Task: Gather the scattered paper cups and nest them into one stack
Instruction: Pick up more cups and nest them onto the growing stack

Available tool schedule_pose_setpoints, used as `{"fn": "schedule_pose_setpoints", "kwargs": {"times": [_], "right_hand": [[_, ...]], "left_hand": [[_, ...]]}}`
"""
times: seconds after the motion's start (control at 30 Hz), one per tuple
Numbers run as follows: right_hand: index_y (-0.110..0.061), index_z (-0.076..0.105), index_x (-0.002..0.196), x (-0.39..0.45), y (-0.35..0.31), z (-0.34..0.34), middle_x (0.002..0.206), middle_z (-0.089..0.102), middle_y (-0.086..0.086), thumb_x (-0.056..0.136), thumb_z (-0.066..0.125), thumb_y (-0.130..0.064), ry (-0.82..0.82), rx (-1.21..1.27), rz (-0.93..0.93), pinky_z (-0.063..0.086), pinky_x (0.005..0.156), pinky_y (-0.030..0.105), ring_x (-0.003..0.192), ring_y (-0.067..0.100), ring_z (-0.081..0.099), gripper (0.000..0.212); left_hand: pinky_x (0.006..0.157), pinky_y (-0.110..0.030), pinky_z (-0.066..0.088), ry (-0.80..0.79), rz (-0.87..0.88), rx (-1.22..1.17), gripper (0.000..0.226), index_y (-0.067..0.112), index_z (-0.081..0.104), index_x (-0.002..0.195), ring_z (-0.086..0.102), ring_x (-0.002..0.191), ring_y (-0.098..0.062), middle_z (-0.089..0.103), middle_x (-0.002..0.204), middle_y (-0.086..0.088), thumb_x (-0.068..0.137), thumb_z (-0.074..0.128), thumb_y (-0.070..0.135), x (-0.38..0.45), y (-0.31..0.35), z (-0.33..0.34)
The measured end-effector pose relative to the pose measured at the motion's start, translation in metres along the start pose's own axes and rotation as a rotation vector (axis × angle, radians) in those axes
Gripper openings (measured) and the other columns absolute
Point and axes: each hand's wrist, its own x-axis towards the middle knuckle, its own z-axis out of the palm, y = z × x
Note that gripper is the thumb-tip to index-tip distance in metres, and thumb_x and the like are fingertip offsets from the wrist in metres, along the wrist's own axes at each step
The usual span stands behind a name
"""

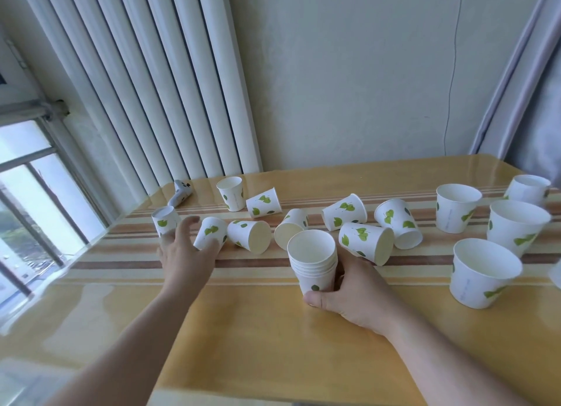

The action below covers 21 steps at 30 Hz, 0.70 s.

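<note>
White paper cups with green leaf prints lie scattered over the yellow striped table [258, 329]. My right hand [355, 287] grips the base of an upright stack of several nested cups [312, 260] at the table's middle. My left hand [185, 251] reaches out with spread fingers around an upside-down cup [210, 231]; whether it grips that cup I cannot tell. Another upside-down cup [165, 219] stands just left of it. Tipped cups [250, 235] [367, 243] lie on their sides across the middle. Upright cups [484, 272] [457, 207] stand at the right.
A grey-white controller [181, 193] lies at the table's back left corner. A white radiator [145, 81] and a window [27, 208] are at the left, a wall is behind, and a curtain [531, 71] hangs at the right. The table's front edge is near me.
</note>
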Motion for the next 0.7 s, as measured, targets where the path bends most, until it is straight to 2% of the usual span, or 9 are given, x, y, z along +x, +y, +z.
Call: {"fn": "schedule_pose_setpoints", "kwargs": {"times": [0.07,0.13,0.23,0.3,0.37,0.43,0.53,0.6,0.7], "right_hand": [[-0.050,0.061,0.129,0.000,0.000,0.000,0.111,0.076,-0.032,0.073,0.098,-0.035,0.000,-0.003,-0.007,0.064,0.093,0.032,0.099,-0.004,0.075,0.068],[-0.050,0.061,0.128,-0.001,0.000,0.000,0.110,0.076,-0.032,0.073,0.098,-0.034,0.003,-0.005,-0.005,0.064,0.094,0.033,0.097,-0.005,0.075,0.068],[-0.052,0.061,0.125,-0.001,0.000,0.000,0.110,0.076,-0.033,0.074,0.098,-0.034,0.006,-0.006,-0.007,0.064,0.094,0.033,0.097,-0.005,0.075,0.066],[-0.053,0.061,0.125,-0.001,-0.001,0.000,0.111,0.076,-0.033,0.074,0.097,-0.036,0.003,-0.003,-0.009,0.064,0.094,0.033,0.098,-0.005,0.074,0.066],[-0.052,0.060,0.126,-0.001,0.000,0.000,0.112,0.075,-0.033,0.073,0.098,-0.037,0.005,-0.002,-0.007,0.064,0.095,0.033,0.099,-0.005,0.074,0.067],[-0.050,0.062,0.126,0.000,0.000,0.000,0.112,0.076,-0.033,0.072,0.098,-0.039,0.007,0.001,-0.001,0.064,0.095,0.033,0.100,-0.004,0.074,0.065],[-0.049,0.062,0.124,0.001,0.000,0.000,0.111,0.076,-0.033,0.073,0.097,-0.038,0.005,0.002,-0.005,0.063,0.094,0.031,0.100,-0.005,0.073,0.063],[-0.050,0.061,0.124,0.000,0.000,0.000,0.111,0.074,-0.035,0.074,0.097,-0.035,0.001,-0.001,-0.010,0.063,0.092,0.028,0.099,-0.007,0.073,0.063],[-0.049,0.061,0.128,-0.001,-0.001,0.001,0.110,0.074,-0.035,0.074,0.097,-0.035,0.000,-0.006,-0.016,0.061,0.088,0.026,0.096,-0.006,0.072,0.066]], "left_hand": [[0.125,-0.054,0.026,-0.115,-0.017,0.208,0.079,0.044,0.028,0.165,0.028,0.152,-0.038,0.036,0.163,-0.011,0.095,0.064,0.047,0.019,-0.002,0.002],[0.124,-0.056,0.029,-0.210,-0.025,0.354,0.086,0.048,0.008,0.170,0.029,0.154,-0.043,0.037,0.168,-0.014,0.098,0.054,0.061,0.034,-0.005,0.006],[0.112,-0.055,0.048,-0.284,-0.002,0.434,0.082,0.051,-0.001,0.169,0.052,0.136,-0.043,0.058,0.154,-0.014,0.101,0.044,0.065,0.044,-0.011,0.006],[0.101,-0.054,0.055,-0.246,0.004,0.417,0.077,0.055,0.000,0.167,0.061,0.121,-0.042,0.062,0.146,-0.012,0.101,0.041,0.061,0.043,-0.016,0.002],[0.092,-0.052,0.059,-0.181,-0.017,0.296,0.077,0.054,0.004,0.165,0.065,0.111,-0.040,0.061,0.146,-0.008,0.100,0.046,0.053,0.031,-0.015,-0.004],[0.087,-0.052,0.061,-0.092,-0.050,0.063,0.081,0.050,0.014,0.163,0.068,0.099,-0.035,0.064,0.137,-0.004,0.095,0.058,0.043,0.013,-0.012,-0.007],[0.092,-0.046,0.058,-0.029,-0.070,-0.319,0.090,0.043,0.021,0.159,0.067,0.105,-0.031,0.070,0.121,-0.008,0.088,0.075,0.033,-0.016,0.005,-0.006],[0.087,-0.038,0.057,-0.079,-0.001,-0.548,0.098,0.039,0.025,0.161,0.071,0.104,-0.028,0.075,0.110,-0.006,0.081,0.081,0.027,-0.034,0.026,-0.005],[0.091,-0.035,0.063,-0.240,0.189,-0.796,0.091,0.030,0.044,0.157,0.077,0.105,-0.020,0.080,0.111,-0.003,0.076,0.086,0.025,-0.056,0.066,-0.005]]}}
